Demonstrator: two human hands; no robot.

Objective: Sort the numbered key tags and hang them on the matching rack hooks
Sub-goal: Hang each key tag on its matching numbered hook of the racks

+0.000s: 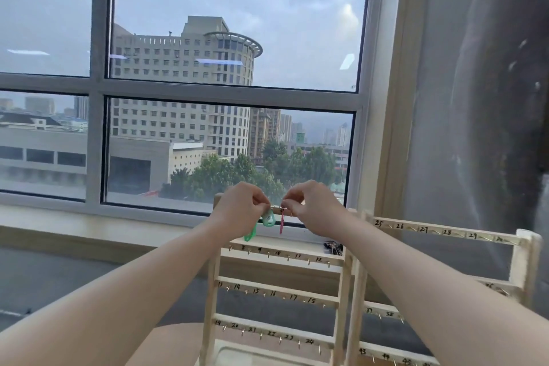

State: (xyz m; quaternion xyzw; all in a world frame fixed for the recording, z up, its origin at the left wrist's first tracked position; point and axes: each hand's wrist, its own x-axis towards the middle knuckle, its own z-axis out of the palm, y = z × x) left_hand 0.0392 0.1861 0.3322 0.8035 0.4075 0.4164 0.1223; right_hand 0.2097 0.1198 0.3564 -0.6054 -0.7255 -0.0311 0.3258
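A wooden rack (279, 291) with numbered bars and small metal hooks stands in front of the window. Both hands are at its top bar. My left hand (242, 209) pinches the ring of a teal key tag (269, 220) at the bar, and a brighter green tag (251, 233) dangles below that hand. My right hand (312, 205) pinches at the top of a pink tag (281, 223) that hangs edge-on from the bar. The fingers hide the top hooks. A second rack (445, 233) with numbers from 25 upward stands to the right.
A dark bunch of clips or keys (332, 246) lies on the window sill (118, 235) behind the racks. A grey wall (475, 128) closes in on the right. The large window is straight behind the rack.
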